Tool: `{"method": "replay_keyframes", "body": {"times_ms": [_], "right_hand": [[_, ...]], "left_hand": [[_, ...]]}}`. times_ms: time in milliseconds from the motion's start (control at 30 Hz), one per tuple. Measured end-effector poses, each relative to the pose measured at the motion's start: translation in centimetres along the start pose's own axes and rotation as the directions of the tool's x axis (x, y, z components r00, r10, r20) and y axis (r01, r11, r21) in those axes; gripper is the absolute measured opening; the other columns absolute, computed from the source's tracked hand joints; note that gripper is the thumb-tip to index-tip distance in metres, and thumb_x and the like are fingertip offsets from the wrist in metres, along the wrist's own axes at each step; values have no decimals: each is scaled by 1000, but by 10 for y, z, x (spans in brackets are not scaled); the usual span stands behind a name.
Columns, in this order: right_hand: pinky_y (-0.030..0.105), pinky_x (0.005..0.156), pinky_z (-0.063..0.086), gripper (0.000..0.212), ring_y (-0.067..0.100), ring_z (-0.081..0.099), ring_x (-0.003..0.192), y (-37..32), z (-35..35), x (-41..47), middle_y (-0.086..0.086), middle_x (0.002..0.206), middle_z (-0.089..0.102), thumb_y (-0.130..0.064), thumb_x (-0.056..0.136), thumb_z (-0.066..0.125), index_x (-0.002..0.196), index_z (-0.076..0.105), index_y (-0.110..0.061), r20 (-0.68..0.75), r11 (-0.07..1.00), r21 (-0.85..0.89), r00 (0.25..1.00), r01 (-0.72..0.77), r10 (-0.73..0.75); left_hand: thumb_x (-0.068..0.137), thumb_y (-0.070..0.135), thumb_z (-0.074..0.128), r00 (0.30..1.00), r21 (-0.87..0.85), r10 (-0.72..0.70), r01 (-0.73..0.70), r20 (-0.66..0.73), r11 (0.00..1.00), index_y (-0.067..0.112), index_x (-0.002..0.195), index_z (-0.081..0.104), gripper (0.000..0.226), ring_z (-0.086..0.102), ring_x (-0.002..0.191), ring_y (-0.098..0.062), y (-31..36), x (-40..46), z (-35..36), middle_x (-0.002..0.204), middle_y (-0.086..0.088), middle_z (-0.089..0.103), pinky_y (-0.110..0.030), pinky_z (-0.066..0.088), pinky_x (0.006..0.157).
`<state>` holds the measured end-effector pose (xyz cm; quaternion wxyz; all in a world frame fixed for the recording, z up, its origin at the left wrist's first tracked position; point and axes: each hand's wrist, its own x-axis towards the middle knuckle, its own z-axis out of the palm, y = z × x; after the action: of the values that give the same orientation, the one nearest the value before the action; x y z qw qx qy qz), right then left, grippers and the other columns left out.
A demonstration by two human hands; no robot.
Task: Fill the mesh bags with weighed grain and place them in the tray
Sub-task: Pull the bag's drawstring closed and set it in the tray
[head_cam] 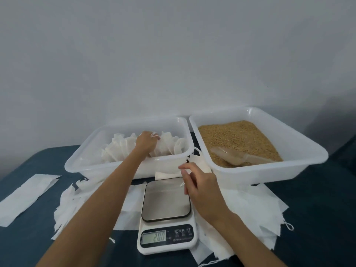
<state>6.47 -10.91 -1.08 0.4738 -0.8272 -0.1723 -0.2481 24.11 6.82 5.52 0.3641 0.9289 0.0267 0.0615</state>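
Dark blue table (pixel 317 209), two white tubs at the back. Left tray (pixel 92 151) holds a row of filled mesh bags (pixel 169 145) standing upright. Right tub (pixel 289 151) is full of grain (pixel 235 135), with a clear scoop (pixel 237 157) lying on it. Flat empty bags (pixel 256 205) are spread under and around the scale (pixel 166 218), which reads 200; its pan is bare. Left hand (pixel 147 141) is in the tray, fingers curled on a bag top. Right hand (pixel 200 187) hovers over the scale's right edge, fingers loosely spread, holding nothing visible.
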Motion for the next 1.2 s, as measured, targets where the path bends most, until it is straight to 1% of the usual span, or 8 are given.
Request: {"method": "replay_keyframes", "body": {"times_ms": [133, 233, 400, 600, 733, 833, 967, 1200], "right_hand": [[38, 59, 49, 20, 16, 57, 55, -3, -1, 0, -5, 57, 59, -32, 106, 45, 117, 61, -25, 26, 999, -29, 999, 26, -25], [25, 57, 48, 21, 12, 60, 54, -3, -7, 3, -7, 55, 58, -31, 106, 46, 117, 63, -25, -7, 999, 35, 1000, 12, -12], [11, 57, 43, 17, 9, 63, 53, -5, -20, 13, -7, 60, 62, -32, 106, 46, 112, 62, -30, -204, 990, 130, 979, 55, -28], [11, 52, 39, 25, 8, 58, 47, -7, -22, 15, -18, 54, 55, -36, 107, 44, 110, 66, -24, -327, 990, 91, 942, 112, -76], [25, 49, 46, 27, 14, 58, 47, -8, -24, 15, -15, 56, 54, -37, 108, 43, 106, 66, -23, -416, 981, 137, 907, 139, -70], [33, 50, 47, 27, 15, 58, 48, -7, -23, 15, -9, 55, 55, -40, 107, 42, 104, 65, -25, -411, 983, 123, 909, 133, -72], [23, 55, 48, 26, 11, 60, 50, -7, -22, 15, -9, 54, 55, -40, 108, 42, 105, 64, -26, -385, 983, 113, 918, 145, -91], [30, 59, 54, 26, 8, 67, 62, -6, -23, 15, -12, 62, 64, -41, 107, 41, 107, 64, -27, -359, 989, 82, 930, 121, -84]], "left_hand": [[97, 1, 56, 995, 49, -7, 12, -96, 999, -3, 123, 69, 30, 60, 123, -41, -7, 4, 0, 126, -24, 68, -37, 44, 99], [97, 3, 59, 979, 190, 89, -54, -182, 980, 3, 143, 53, 47, 53, 128, -40, 8, -17, 3, 137, -24, 57, -43, 42, 104], [96, 6, 67, 749, 147, 555, -542, -362, 828, 11, 126, 64, 30, 58, 102, -26, 27, -111, 26, 111, -6, 63, -39, 47, 88], [80, 14, 59, 775, -167, 632, -622, 6, 765, 16, 87, 64, 9, 57, 71, -11, 25, -182, 64, 77, 9, 64, -33, 48, 64], [81, 19, 80, 599, -235, 741, -707, 304, 667, 13, 114, 64, 37, 63, 97, -17, 26, -181, 74, 107, 8, 62, -35, 56, 80], [84, 18, 76, 532, -110, 812, -816, 239, 567, 5, 108, 67, 29, 64, 90, -27, 22, -181, 83, 104, -8, 69, -45, 58, 73], [83, -4, 56, 606, -159, 778, -762, 166, 628, 2, 93, 62, 13, 56, 85, -17, 19, -179, 85, 91, -7, 64, -47, 55, 68], [84, 2, 54, 734, -307, 664, -606, 142, 734, 34, 84, 62, 33, 62, 84, 11, 22, -176, 70, 93, 41, 63, -6, 43, 70]]}}
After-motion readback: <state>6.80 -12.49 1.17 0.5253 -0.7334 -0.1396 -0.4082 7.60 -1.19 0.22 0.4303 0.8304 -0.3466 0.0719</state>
